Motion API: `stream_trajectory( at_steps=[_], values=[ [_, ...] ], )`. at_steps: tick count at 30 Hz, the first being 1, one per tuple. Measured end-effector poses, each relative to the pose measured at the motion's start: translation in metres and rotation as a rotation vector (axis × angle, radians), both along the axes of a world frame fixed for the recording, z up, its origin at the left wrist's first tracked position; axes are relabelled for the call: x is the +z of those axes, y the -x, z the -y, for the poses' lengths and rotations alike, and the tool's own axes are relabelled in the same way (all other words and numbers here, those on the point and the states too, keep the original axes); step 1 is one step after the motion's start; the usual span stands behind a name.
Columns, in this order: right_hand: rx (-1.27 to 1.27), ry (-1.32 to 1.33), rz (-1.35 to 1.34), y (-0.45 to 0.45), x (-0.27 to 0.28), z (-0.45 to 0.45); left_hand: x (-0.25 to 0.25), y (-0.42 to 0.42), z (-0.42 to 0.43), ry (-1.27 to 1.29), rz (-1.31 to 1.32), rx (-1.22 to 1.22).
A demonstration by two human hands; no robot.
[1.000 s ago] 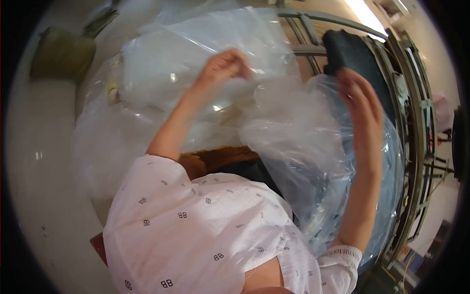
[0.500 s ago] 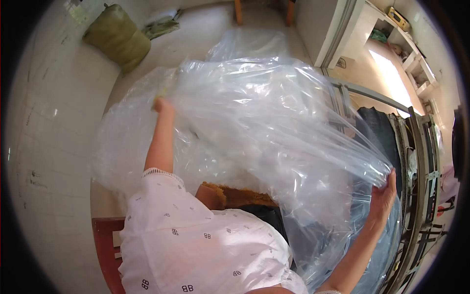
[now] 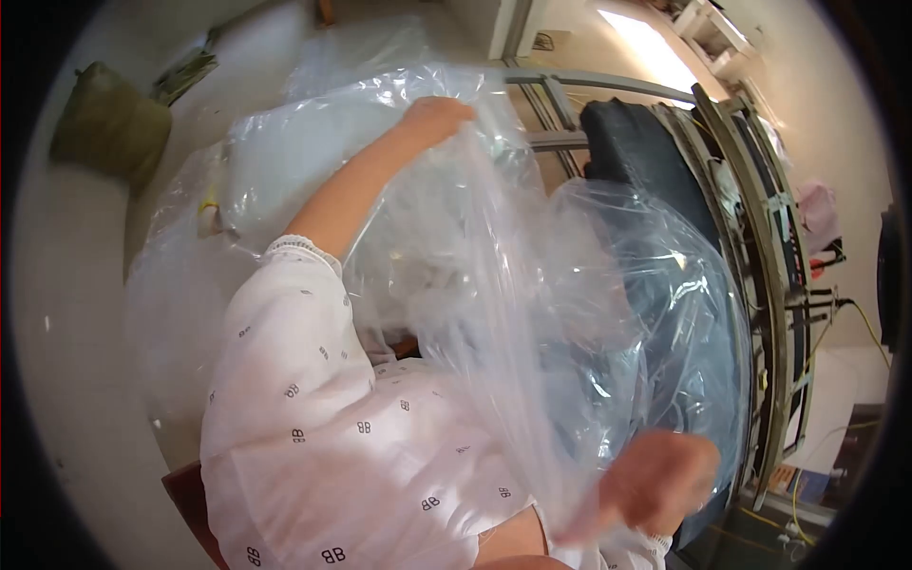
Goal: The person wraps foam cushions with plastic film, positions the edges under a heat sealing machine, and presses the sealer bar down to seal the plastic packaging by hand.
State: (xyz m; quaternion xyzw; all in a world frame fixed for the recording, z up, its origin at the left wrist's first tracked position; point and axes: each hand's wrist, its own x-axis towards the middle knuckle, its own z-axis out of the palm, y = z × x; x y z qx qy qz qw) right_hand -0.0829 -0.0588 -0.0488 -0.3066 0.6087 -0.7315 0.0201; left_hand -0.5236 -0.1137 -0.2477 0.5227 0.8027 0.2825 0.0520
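Observation:
A large sheet of clear plastic film point(image 3: 494, 275) spreads in loose folds across the middle of the head view. My left hand point(image 3: 439, 120) is reached out forward and closed on the film near its far edge. From there a gathered band of film runs down toward my lap. My right hand point(image 3: 660, 483), blurred by motion, is low at the right, fingers curled, where the gathered film converges. Its fingertips are smeared, but the film appears pinched in them. More film lies over a dark blue-grey surface point(image 3: 655, 275) beside me.
A metal frame with rails point(image 3: 774, 285) stands along the right. A full olive sack point(image 3: 112, 123) leans by the left wall. Part of a red-brown chair point(image 3: 190, 508) shows at lower left. Cables point(image 3: 841, 302) hang at far right. Beyond a doorway are white shelves point(image 3: 712, 33).
My view has turned right. My left hand has swung across to the right with the film. My right hand has dropped toward my body, drawing film down with it.

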Motion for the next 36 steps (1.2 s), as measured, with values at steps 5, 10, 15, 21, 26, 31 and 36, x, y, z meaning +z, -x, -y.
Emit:
stream_trajectory(
  at_steps=[5,10,15,21,26,31,36],
  values=[
    [0.452,0.137,0.083,-0.043,0.019,-0.073,0.059,-0.075,-0.013,-0.302,0.008,-0.106],
    [-1.012,0.001,0.651,0.008,-0.01,-0.073,0.151,-0.321,0.012,-0.625,0.052,-1.097],
    [-1.081,-0.324,0.664,-0.009,0.023,0.005,0.18,-0.443,0.033,-0.711,0.073,-1.591],
    [-1.909,-0.113,0.578,-0.337,-0.01,0.028,0.215,-0.464,0.029,-0.751,0.295,-1.714],
    [-3.054,-0.495,1.253,-0.595,-0.036,0.292,0.213,-0.515,-0.03,-0.491,0.767,-1.795],
    [-3.26,-0.786,2.457,-0.625,-0.002,0.605,0.148,-0.641,-0.006,-0.122,0.696,-2.057],
    [-2.926,-1.603,2.866,-0.568,0.037,0.671,0.133,-0.755,-0.02,-0.288,0.783,-1.843]
  ],
)
